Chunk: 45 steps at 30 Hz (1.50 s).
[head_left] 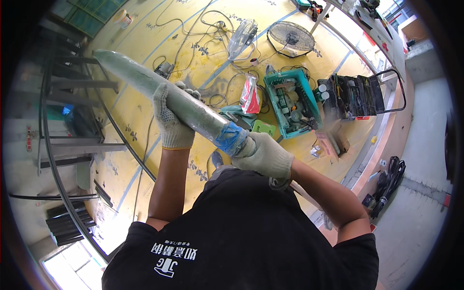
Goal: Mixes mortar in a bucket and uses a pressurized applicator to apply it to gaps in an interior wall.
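Observation:
My left hand, in a dotted knit glove, is closed around the middle of a long grey-green cylinder, which slants up to the upper left and tapers at its far end. Crumpled blue plastic wraps its lower end. My gloved right hand grips that end just below the plastic; part of what it holds is hidden by the fingers.
A teal crate of supplies, a black toolbox, a red-and-white bag and a fan sit on yellow floor sheeting among cables. Dark metal rails and steps run along the left; a ledge borders the right.

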### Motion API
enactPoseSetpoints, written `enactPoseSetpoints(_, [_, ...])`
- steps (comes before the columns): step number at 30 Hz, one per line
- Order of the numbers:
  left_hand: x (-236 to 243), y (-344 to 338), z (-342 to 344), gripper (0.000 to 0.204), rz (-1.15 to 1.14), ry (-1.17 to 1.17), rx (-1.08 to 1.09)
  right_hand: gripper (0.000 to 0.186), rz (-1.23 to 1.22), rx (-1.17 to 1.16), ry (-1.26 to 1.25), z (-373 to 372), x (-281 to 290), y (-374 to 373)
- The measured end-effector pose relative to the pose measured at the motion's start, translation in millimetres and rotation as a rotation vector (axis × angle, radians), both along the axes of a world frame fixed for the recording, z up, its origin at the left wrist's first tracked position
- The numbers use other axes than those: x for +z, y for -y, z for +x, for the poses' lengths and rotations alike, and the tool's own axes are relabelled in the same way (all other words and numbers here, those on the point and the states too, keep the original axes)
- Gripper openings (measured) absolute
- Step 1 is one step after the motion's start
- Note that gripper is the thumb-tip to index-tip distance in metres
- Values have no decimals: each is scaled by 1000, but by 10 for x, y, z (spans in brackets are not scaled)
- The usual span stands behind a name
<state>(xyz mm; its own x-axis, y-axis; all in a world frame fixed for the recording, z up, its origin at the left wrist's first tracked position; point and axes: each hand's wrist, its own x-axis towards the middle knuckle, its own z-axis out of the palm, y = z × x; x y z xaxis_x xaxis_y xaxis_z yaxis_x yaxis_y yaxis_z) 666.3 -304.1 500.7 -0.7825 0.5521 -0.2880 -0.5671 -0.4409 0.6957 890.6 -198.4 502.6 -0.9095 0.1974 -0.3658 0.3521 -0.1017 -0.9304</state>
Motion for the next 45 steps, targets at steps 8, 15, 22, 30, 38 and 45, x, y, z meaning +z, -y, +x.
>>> enactPoseSetpoints(8, [48,-28,-11,56,465,127,-258,25,-890,447,204,6,-310,-27])
enactPoseSetpoints(15, [-55,-40,-121,57,159,-20,-194,29,-843,360,240,31,-136,-156])
enactPoseSetpoints(22, [-130,-26,-218,47,-8,53,-68,48,342,-101,12,95,166,57])
enactPoseSetpoints(30, [-57,-116,-69,50,-4,-36,-51,42,566,-87,118,-6,116,57])
enactPoseSetpoints(38, [57,-179,-10,52,43,-142,-50,21,66,-62,-82,-70,-225,14])
enactPoseSetpoints(45, [-2,-122,-30,48,81,-38,-158,14,-378,99,250,-121,-183,-3])
